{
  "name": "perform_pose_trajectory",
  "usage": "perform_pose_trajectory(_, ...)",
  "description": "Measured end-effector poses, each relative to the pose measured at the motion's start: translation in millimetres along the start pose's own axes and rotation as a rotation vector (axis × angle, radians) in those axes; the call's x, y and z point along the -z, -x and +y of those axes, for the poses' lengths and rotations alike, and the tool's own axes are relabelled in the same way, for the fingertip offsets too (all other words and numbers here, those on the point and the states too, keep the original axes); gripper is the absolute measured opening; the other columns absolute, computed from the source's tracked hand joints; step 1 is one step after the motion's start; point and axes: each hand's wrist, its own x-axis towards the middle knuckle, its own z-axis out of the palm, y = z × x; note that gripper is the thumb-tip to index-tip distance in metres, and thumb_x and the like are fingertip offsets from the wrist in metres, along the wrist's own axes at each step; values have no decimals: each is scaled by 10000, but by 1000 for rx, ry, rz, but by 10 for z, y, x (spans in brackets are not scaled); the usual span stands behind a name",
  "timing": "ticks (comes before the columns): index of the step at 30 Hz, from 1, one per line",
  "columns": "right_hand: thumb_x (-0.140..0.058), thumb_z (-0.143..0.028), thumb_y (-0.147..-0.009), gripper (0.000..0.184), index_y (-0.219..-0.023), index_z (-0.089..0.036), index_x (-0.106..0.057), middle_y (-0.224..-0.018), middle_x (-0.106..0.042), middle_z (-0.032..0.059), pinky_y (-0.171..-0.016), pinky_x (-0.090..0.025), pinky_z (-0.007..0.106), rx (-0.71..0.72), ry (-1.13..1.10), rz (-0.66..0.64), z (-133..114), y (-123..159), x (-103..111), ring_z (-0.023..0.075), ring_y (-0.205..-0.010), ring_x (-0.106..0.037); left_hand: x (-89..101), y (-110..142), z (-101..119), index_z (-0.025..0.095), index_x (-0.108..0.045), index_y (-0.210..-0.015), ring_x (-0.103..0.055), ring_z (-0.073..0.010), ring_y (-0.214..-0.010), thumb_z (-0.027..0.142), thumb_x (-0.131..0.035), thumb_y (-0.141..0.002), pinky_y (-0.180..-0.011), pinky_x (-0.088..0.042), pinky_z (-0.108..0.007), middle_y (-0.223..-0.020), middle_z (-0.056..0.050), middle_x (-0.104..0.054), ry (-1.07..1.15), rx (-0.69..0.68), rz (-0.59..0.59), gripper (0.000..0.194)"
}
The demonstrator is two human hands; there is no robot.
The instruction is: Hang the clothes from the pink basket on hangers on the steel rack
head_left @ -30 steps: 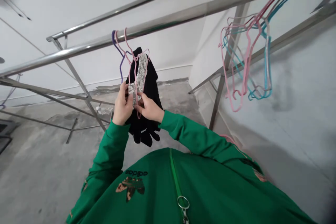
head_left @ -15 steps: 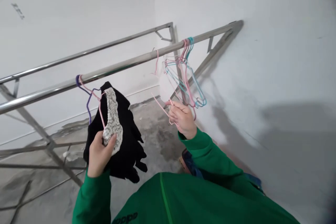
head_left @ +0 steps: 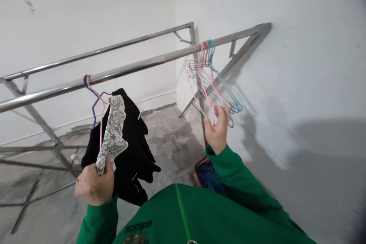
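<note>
White-painted walls and a patchy grey concrete floor fill the background, with a low white skirting strip along the far wall. Stainless steel drying rack stands across the view, two long parallel rails on angled legs with cross braces, its legs reaching down to the floor at left. Front rail carries all the hangers. Near the person's right side, a dark blue object with a pinkish edge sits low by the sleeve, too partly hidden to identify. Person wears a green zip track jacket with a logo on the chest.

Left side of front rail: a pink wire hanger and a purple wire hanger hang side by side, hooks on the rail. Black fabric garment hangs in front of them, soft and bunched, with a ragged lower edge. Grey-white lace strip lies over it, running diagonally.

Left hand is curled, fingers and thumb pinching the lace's lower end and the black fabric, low and well below the rail. Right hand is raised with fingers loosely apart among the lower wires of a pink and blue hanger bunch, hooked farther along the rail; whether it grips a wire cannot be told.
</note>
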Motion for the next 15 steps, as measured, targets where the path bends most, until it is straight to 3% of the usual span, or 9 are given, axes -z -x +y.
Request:
perform_pose_trajectory(2, -503, -312, -856, 470, -1290, -145, -437, -1281, -434, 196, -1040, -377, 562, 151, 146, 106, -48, 180, 93, 320, -1264, -412, -26, 74, -84, 220, -500, -696, -485, -208, -591, 413, -677, -719, -563, -302, -310, -601, -32, -493, 49, 3, 85, 263)
perform_pose_trajectory(4, -524, -243, -841, 457, -1283, -156, -448, -1257, -435, 193, -1010, -413, 557, 255, 120, 137, -124, 353, 163, 321, -1234, -442, -37, 152, -132, 212, -520, -705, -497, -199, -590, 377, -738, -680, -594, -327, -320, -602, -31, -518, 148, -61, 193, 275)
perform_pose_trajectory(7, -551, -163, -812, 435, -1241, -201, -485, -1150, -505, 151, -926, -493, 489, 368, -19, 45, -239, 550, 200, 282, -1109, -536, -27, 313, -85, 208, -570, -744, -520, -181, -580, 262, -761, -675, -618, -327, -320, -574, -12, -539, 273, -320, 324, 210)
perform_pose_trajectory(9, -526, -146, -828, 410, -1229, -225, -490, -1079, -554, 122, -897, -516, 461, 370, -126, -141, -284, 639, 167, 254, -1032, -580, -3, 450, 36, 225, -609, -836, -538, -163, -570, 160, -715, -704, -612, -328, -311, -569, 8, -556, 296, -535, 340, 182)
perform_pose_trajectory(12, -497, -207, -884, 456, -1330, -241, -408, -1125, -575, 122, -886, -536, 435, 288, -337, -634, -269, 789, 12, 226, -996, -611, 49, 628, 305, 225, -601, -977, -542, -151, -556, 71, -639, -742, -591, -339, -301, -563, 23, -549, 392, -686, 216, 284)
perform_pose_trajectory(15, -653, -420, -809, 876, -1491, -192, -153, -1421, -375, 221, -994, -475, 503, 271, -492, -1120, -209, 1051, -267, 294, -1215, -517, 86, 681, 612, 209, -572, -1047, -523, -155, -561, 75, -580, -798, -583, -357, -302, -586, 13, -539, 622, -639, 8, 283)
